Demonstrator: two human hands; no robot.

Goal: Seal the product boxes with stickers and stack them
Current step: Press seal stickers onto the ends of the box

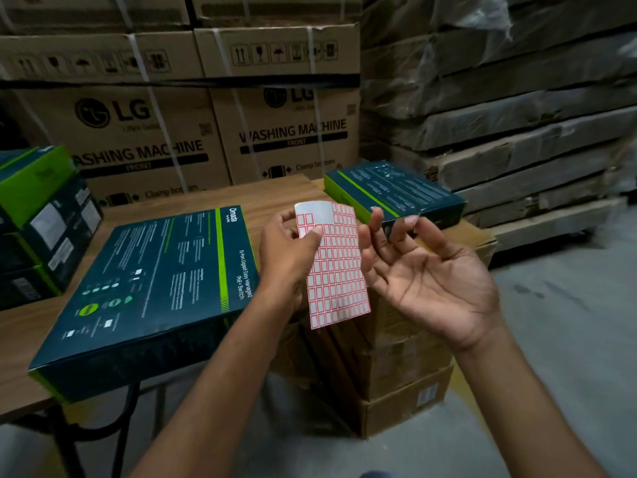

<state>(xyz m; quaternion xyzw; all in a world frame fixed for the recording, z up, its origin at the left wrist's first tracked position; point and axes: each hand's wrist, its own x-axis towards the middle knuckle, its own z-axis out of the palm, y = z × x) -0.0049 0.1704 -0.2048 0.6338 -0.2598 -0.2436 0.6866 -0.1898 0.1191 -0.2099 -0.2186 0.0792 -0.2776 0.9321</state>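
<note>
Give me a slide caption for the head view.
Left hand holds a red-and-white sticker sheet; the open right hand hovers beside it, near a teal-and-green product box.

A white sticker sheet [336, 267] gridded in red; dark teal product boxes [148, 288] striped lime green.

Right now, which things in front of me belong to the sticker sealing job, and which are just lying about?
For the job: sticker sheet, held in the left grip; product box on the table; second product box at the right; stacked product boxes at the left.
Lying about: washing machine cartons; plastic-wrapped stack; brown cartons beside the table.
</note>
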